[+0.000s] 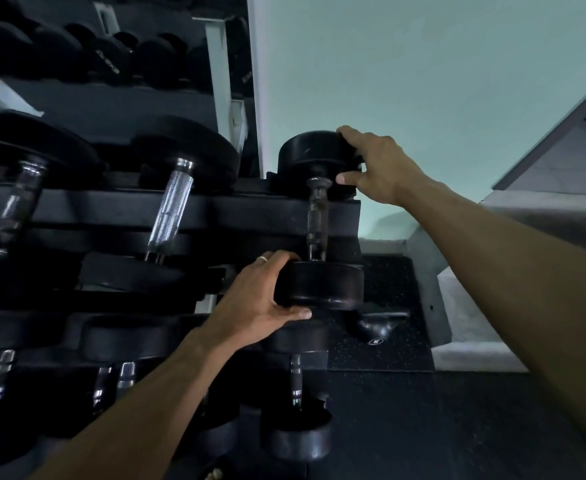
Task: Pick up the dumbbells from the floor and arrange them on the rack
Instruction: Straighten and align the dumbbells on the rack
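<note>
A black dumbbell [317,216] with a dark knurled handle lies across the right end of the rack's middle shelf [250,209]. My left hand [263,299] grips its near head, fingers over the top and thumb underneath. My right hand [374,164] holds the far head, fingers on its top edge and thumb under its rim. Two larger dumbbells [172,206] with shiny handles sit to the left on the same shelf.
More dumbbells fill the lower shelf [295,382] and the upper shelf [111,60]. A black kettlebell [378,327] stands on the speckled floor mat right of the rack. A pale green wall and a grey sloped structure [544,157] bound the right side.
</note>
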`<state>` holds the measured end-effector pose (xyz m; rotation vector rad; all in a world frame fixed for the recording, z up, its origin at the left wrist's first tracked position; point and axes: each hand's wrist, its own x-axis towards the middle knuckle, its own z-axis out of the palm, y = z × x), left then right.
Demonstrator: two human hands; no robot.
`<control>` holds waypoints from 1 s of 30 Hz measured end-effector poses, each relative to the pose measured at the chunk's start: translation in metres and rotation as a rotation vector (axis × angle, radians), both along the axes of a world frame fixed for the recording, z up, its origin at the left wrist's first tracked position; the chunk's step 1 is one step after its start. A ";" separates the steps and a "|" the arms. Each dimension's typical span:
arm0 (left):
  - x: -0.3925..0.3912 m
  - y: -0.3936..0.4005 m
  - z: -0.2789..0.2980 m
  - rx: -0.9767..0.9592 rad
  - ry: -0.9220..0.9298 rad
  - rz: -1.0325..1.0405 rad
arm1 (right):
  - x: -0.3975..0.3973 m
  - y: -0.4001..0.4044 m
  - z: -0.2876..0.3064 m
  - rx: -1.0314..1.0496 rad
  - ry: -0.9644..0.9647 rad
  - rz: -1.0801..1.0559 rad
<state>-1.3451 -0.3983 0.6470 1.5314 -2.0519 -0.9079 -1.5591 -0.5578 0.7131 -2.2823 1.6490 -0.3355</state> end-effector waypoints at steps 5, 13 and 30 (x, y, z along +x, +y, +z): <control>-0.004 0.001 0.000 0.018 -0.001 0.015 | 0.003 -0.002 0.003 -0.006 0.036 0.031; 0.001 0.003 0.004 0.073 -0.032 0.005 | 0.010 0.002 0.011 0.010 0.065 0.014; 0.059 0.024 0.060 -0.171 -0.255 -0.039 | 0.111 0.056 0.037 -0.056 0.035 0.200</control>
